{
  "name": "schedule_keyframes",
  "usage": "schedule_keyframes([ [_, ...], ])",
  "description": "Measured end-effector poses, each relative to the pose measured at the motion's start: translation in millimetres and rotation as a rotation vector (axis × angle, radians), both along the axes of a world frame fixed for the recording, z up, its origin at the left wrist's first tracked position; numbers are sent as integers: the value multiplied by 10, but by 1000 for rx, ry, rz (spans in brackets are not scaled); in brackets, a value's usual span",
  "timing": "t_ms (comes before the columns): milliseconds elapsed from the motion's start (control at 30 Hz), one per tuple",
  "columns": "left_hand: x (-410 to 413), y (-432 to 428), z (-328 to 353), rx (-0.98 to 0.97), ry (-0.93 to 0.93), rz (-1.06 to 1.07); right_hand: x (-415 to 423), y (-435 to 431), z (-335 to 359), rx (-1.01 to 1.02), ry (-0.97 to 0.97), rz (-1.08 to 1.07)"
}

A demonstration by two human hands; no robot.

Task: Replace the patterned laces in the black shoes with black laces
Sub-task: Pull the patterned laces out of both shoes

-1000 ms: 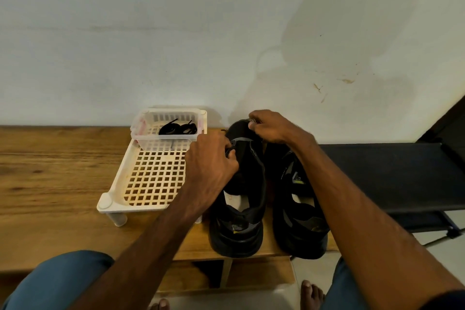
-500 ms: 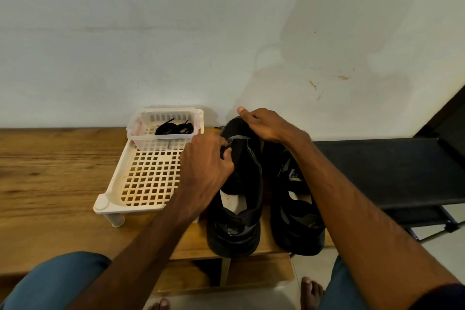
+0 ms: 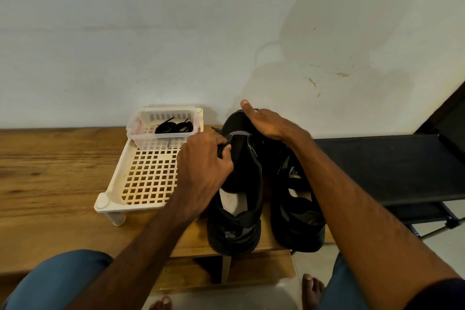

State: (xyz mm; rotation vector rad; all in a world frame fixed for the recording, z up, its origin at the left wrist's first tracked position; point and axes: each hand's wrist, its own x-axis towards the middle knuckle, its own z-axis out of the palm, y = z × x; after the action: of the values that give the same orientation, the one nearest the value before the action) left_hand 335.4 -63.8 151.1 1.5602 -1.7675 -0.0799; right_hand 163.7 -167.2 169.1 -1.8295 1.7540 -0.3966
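Two black shoes stand side by side on the wooden bench, toes toward the wall. My left hand [image 3: 205, 166] pinches the left shoe [image 3: 236, 204] at its eyelet edge beside the tongue. Resting on that shoe's toe is my right hand [image 3: 266, 124], fingers mostly straight and the index finger raised. Short bits of patterned lace [image 3: 216, 129] stick out by the toe, near the wall. The right shoe [image 3: 297, 211] lies partly under my right forearm. Rolled black laces [image 3: 175, 127] sit in a small clear box [image 3: 151, 138].
The clear box stands at the far end of a cream lattice tray [image 3: 151, 178] left of the shoes. The wooden bench [image 3: 50, 184] runs left. A black rack [image 3: 392, 168] stands on the right. The wall is close behind. My knees and bare toes show below.
My right hand has uncurled from a closed grip at the shoe's toe to a flatter hand lying on it. The left hand has stayed at the eyelet edge.
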Motion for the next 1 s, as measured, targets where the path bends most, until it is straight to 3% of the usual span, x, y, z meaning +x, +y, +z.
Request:
schedule_keyframes([
  [233, -31, -119, -55, 100, 15, 40, -210, -15, 30, -299, -130, -138],
  [500, -51, -117, -17, 168, 28, 67, -233, 520, -6, -282, 126, 2],
  [1000, 104, 241, 96, 182, 94, -35, -27, 1328, 167, -350, 61, 13],
])
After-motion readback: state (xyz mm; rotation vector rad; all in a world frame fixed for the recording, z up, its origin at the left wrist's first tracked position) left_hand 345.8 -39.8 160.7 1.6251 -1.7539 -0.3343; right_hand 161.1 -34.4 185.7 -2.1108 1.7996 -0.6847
